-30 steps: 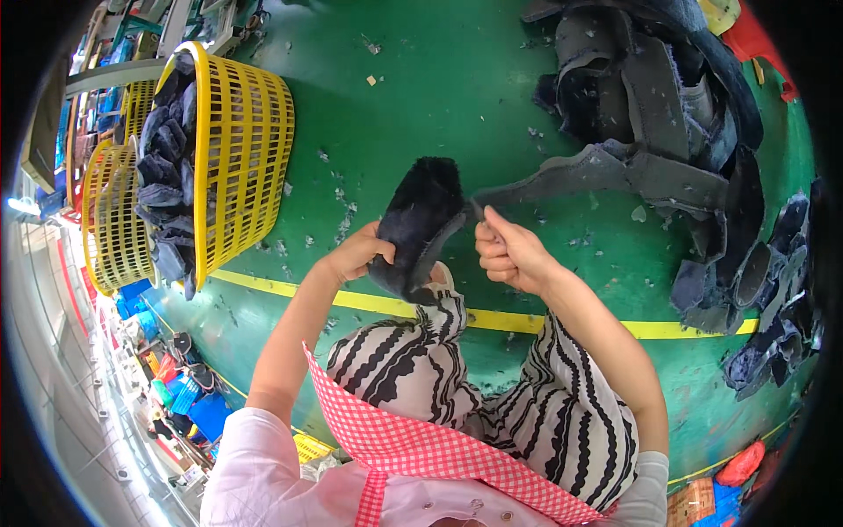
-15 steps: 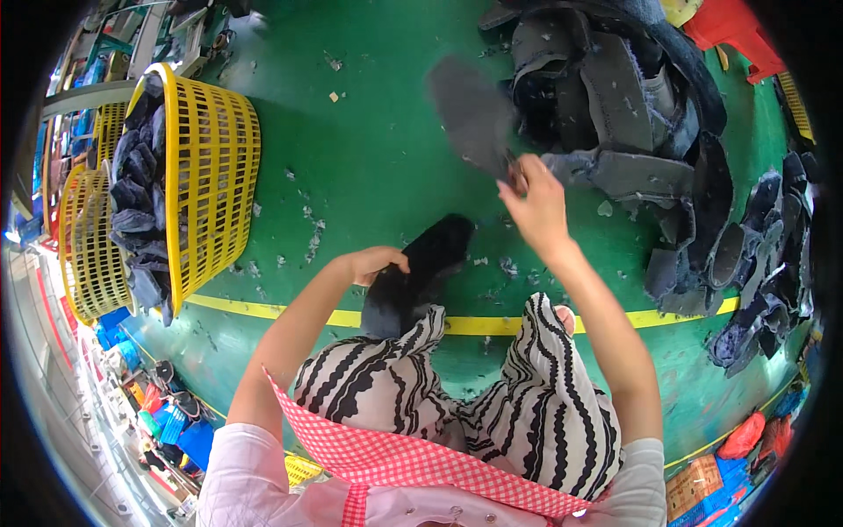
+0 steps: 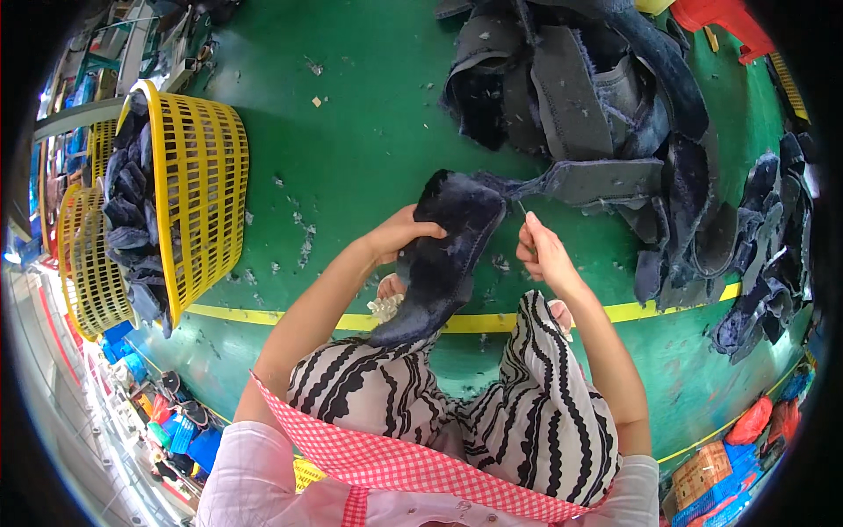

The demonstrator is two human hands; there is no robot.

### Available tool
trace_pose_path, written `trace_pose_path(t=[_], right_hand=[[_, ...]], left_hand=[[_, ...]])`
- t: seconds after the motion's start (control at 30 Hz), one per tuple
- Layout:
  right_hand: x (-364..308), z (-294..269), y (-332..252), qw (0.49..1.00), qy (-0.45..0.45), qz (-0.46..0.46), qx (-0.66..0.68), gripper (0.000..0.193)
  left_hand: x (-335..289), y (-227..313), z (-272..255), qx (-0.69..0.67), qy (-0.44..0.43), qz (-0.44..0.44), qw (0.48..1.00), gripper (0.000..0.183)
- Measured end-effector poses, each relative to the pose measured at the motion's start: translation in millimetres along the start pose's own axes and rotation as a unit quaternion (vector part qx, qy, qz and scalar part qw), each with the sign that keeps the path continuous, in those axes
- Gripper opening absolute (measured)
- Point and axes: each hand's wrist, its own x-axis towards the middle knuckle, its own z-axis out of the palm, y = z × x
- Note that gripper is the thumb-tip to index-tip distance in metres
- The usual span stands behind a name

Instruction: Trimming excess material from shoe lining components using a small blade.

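Observation:
In my left hand [image 3: 402,235] is a dark blue, plush, sole-shaped fabric piece [image 3: 455,241], its lower end resting by my left knee. From its top a narrow twisted neck of fabric runs right to a chain of similar pieces with grey backing [image 3: 606,181]. My right hand [image 3: 546,255] is closed just below that neck. A thin pointed tool [image 3: 522,208] sticks out from its fingertips; the grip hides the rest, so I cannot tell its kind. The chain leads into a large tangled heap [image 3: 571,97] on the green floor.
On the left stands a yellow lattice basket [image 3: 204,176] filled with dark fabric pieces [image 3: 132,215], a second yellow basket [image 3: 81,263] beside it. More dark pieces [image 3: 768,255] lie at far right. A red plastic stool [image 3: 722,26] is at upper right. Lint dots the floor.
The loose grey piece has left my right hand, which has come down and now shows a thin tool. My left hand has risen, holding a plush piece joined to the chain.

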Motion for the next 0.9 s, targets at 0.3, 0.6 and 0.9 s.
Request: trace_pose_path(t=[0.3,0.6,0.9], right_hand=[[23.9,-7.8,-8.3,0.997,-0.01,-0.06,0.046,0.04],[98.5,-35.2,-28.9,0.663,0.269,-0.326,-0.618,0.022],[-8.6,35.6,-22.4,0.784,0.058,-0.5,-0.363,0.025]], left_hand=[[-15.1,22.0,8.8,0.047,0.023,-0.015,0.999,0.057],[27.8,-33.5,9.5,0.225,-0.088,-0.164,0.957,0.053],[34.8,11.5,26.8,-0.278,-0.129,-0.154,0.939,0.033]])
